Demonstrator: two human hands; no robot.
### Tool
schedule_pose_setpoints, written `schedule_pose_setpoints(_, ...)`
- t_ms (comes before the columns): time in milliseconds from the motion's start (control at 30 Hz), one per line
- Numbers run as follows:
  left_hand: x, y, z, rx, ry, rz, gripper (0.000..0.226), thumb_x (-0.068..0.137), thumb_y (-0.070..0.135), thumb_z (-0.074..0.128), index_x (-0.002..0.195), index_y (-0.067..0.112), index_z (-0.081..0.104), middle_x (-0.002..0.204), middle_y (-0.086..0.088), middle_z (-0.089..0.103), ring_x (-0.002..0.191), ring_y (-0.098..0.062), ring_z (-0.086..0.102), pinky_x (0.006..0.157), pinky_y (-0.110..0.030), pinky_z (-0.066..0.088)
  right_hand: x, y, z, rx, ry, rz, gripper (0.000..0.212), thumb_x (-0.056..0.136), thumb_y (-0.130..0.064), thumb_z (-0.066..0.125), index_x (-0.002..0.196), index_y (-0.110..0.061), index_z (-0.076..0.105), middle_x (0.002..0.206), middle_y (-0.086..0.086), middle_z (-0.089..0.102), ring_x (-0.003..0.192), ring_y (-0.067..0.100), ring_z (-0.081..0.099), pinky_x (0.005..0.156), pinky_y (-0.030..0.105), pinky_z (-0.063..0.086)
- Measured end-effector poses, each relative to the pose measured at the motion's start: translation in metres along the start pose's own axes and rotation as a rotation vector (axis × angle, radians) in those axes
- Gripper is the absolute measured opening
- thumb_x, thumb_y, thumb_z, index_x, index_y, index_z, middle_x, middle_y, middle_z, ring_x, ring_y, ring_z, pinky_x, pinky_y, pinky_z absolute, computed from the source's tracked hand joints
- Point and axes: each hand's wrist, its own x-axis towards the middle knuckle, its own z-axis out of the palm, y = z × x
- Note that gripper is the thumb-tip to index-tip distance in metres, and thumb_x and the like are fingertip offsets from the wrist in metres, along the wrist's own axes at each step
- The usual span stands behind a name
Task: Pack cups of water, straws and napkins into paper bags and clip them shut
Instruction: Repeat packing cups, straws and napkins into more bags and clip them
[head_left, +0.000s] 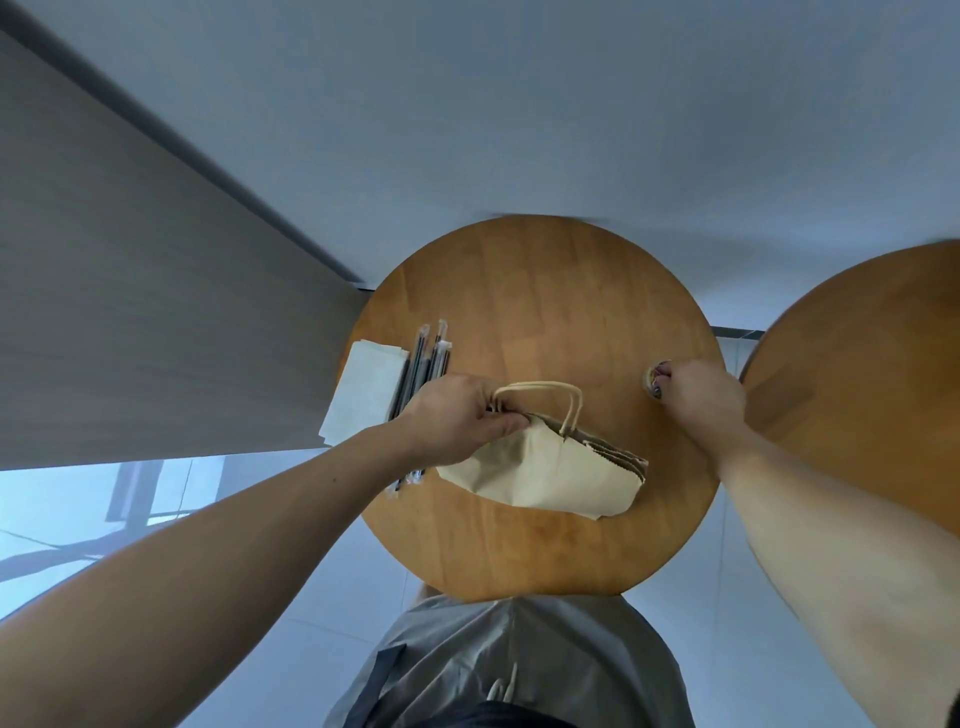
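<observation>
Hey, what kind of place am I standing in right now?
Probably a café or takeaway drinks spot, though that's a guess. There's a small round wooden table with a second table close beside it, and wrapped straws, napkins and paper bags are set out on the first.

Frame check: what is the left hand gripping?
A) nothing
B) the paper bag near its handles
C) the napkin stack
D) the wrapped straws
B: the left hand pinches the top of the paper bag by its handles, while the straws and napkins lie loose to the side.
</observation>
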Motion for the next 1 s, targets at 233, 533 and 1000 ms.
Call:
schedule_pose_setpoints(233, -0.009, 0.003, -0.001, -0.008, 0.031, -0.014, 0.023, 0.092, 0.043, 0.064, 0.075, 0.057, 0.059, 0.067, 0.032, 0.059, 0.072, 0.012, 0.056, 0.057, -0.010, 0.039, -0.008, -0.004, -0.011, 0.027, 0.066, -0.015, 0.032, 0.098, -0.015, 0.043, 0.083, -0.008, 0.071, 0.064, -0.002, 0.046, 0.066, 0.021, 0.051, 0.053, 0.028, 0.033)
schedule_pose_setpoints(533, -0.018, 0.013, -0.005, 0.064, 0.002, -0.052, 0.017, 0.095, 0.044, 0.058, 0.094, 0.034, 0.071, 0.080, 0.007, 0.070, 0.074, -0.010, 0.063, 0.060, -0.027, 0.048, -0.087, -0.051, -0.082, 1.145, 0.237, 0.126, 0.007, 0.085, -0.024, 0.073, 0.079, -0.028, 0.073, 0.073, -0.009, 0.072, 0.069, 0.007, 0.068, 0.079, 0.036, 0.058)
schedule_pose_setpoints(1000, -0.034, 0.026, -0.008, 0.221, 0.024, 0.020, 0.019, 0.095, 0.044, 0.055, 0.090, 0.028, 0.064, 0.075, 0.007, 0.058, 0.078, -0.018, 0.061, 0.061, -0.030, 0.045, -0.196, -0.106, -0.124, 1.312, 0.143, -0.241, 0.010, 0.083, -0.032, 0.071, 0.085, -0.024, 0.068, 0.090, 0.009, 0.076, 0.074, 0.034, 0.071, 0.060, 0.033, 0.055)
